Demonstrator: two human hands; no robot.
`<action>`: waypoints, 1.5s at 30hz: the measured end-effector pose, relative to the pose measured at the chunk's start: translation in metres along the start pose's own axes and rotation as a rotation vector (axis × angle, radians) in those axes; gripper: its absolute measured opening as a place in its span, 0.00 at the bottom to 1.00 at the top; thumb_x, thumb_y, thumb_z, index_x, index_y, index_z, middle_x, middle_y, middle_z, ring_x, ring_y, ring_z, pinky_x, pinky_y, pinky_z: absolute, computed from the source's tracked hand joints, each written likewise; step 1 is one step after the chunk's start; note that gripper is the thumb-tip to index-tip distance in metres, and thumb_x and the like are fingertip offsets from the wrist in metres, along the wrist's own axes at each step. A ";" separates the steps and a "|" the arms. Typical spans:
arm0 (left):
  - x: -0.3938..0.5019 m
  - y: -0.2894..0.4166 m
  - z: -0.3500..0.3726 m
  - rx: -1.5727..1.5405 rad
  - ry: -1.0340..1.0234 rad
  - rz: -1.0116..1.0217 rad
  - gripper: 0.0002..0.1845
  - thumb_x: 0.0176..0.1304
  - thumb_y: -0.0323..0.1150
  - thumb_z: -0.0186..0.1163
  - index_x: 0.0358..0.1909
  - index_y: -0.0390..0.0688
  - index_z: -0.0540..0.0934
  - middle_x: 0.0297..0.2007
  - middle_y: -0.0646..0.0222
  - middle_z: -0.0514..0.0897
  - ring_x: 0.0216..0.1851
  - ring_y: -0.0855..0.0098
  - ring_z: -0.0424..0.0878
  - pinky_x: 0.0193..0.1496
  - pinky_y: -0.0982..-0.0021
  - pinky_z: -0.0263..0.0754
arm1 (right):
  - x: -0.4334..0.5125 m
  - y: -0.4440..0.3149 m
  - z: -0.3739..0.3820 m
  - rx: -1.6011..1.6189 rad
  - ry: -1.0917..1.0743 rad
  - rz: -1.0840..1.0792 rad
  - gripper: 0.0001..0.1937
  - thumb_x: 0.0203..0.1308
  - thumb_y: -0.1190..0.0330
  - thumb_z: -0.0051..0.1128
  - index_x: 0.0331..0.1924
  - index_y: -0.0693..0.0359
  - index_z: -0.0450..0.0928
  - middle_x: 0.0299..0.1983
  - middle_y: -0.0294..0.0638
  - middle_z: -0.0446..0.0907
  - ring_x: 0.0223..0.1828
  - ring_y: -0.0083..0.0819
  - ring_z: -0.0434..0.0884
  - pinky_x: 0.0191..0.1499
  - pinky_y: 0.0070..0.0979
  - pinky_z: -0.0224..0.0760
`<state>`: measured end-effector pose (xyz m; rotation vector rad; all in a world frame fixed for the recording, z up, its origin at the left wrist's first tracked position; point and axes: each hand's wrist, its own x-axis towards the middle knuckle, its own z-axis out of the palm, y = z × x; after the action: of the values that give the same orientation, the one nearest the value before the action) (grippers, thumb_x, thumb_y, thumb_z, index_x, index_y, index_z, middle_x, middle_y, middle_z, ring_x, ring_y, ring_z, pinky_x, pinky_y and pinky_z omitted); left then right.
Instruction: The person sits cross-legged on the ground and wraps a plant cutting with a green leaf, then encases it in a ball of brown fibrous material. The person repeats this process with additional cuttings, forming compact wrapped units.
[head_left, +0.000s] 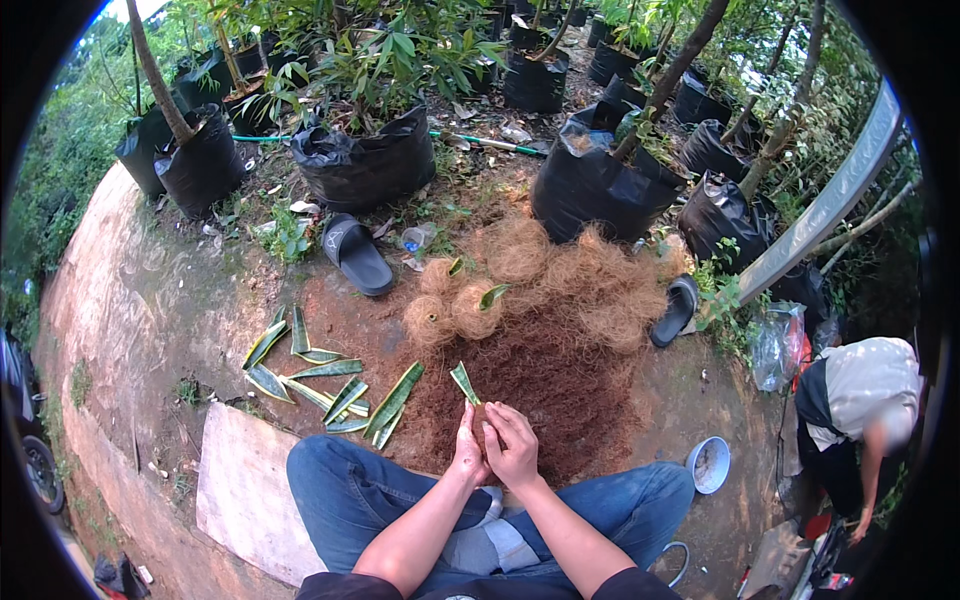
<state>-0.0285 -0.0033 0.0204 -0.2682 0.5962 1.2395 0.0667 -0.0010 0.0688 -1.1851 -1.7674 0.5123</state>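
A variegated snake plant leaf cutting (464, 383) stands up from between my hands, its lower end hidden by my fingers. My left hand (469, 451) supports it from the left, palm turned inward. On the other side my right hand (513, 444) curves in, fingertips close to the leaf base. Whatever else lies between the palms is hidden. Both hands are above the front of a heap of dark brown coir dust (562, 390). To the left, several cut snake plant leaves (391, 399) lie loosely on the ground.
Beyond the heap sit coconut fibre balls (429, 321), one with a leaf cutting (492, 297), beside loose coconut fibre (600, 285). Black slippers (357, 255) flank them. Black grow bags (367, 161) stand behind. A bowl (709, 465) is by my right knee; a person (862, 397) bends over at far right.
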 end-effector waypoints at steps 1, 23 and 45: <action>0.002 -0.001 -0.002 -0.010 0.037 -0.012 0.25 0.79 0.59 0.55 0.57 0.49 0.84 0.52 0.70 0.87 0.53 0.70 0.86 0.60 0.65 0.83 | 0.000 0.001 0.002 -0.015 0.001 -0.008 0.13 0.69 0.69 0.62 0.53 0.65 0.89 0.55 0.47 0.88 0.60 0.48 0.86 0.65 0.43 0.79; 0.010 0.006 -0.005 0.122 0.136 0.021 0.31 0.79 0.64 0.47 0.56 0.45 0.80 0.50 0.56 0.88 0.52 0.51 0.87 0.58 0.44 0.82 | 0.054 0.091 -0.092 -0.554 -0.405 0.425 0.22 0.71 0.54 0.64 0.57 0.63 0.85 0.57 0.55 0.85 0.59 0.49 0.85 0.60 0.44 0.80; 0.000 0.012 0.005 0.011 0.039 -0.008 0.30 0.81 0.60 0.44 0.63 0.44 0.76 0.59 0.52 0.83 0.61 0.50 0.83 0.66 0.42 0.78 | 0.058 0.116 -0.049 -0.174 -0.490 0.500 0.17 0.59 0.69 0.69 0.52 0.63 0.86 0.48 0.51 0.88 0.51 0.46 0.88 0.57 0.40 0.80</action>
<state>-0.0382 0.0031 0.0258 -0.2856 0.6345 1.2250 0.1600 0.0954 0.0340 -1.7521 -1.9415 1.0285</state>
